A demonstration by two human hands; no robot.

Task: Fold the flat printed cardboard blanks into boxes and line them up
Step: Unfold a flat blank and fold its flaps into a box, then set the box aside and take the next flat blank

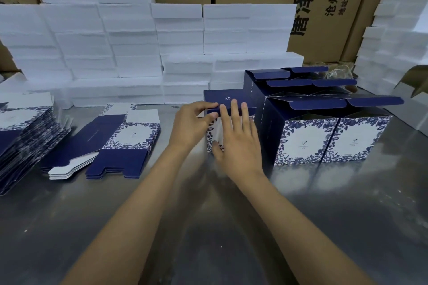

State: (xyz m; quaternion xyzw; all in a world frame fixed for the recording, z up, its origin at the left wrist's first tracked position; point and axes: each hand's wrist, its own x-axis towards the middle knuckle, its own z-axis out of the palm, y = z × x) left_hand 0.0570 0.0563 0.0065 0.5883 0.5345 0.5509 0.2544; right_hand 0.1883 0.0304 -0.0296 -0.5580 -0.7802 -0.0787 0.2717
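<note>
Head view: the half-folded box (228, 122) stands on the steel table (231, 227), just left of the finished boxes (324, 136), and both hands largely hide its front face. The left hand (192, 122) pinches the navy top flap between thumb and fingers. The right hand (240, 139) lies flat against the box, fingers straight and spread, its thumb blurred. Farther left of that box lie a small pile of flat blanks (120, 146) and a taller stack of blanks (25, 141) cut off by the frame edge. White foam blocks (129, 41) rise behind it. Bare table stretches in front of it.
</note>
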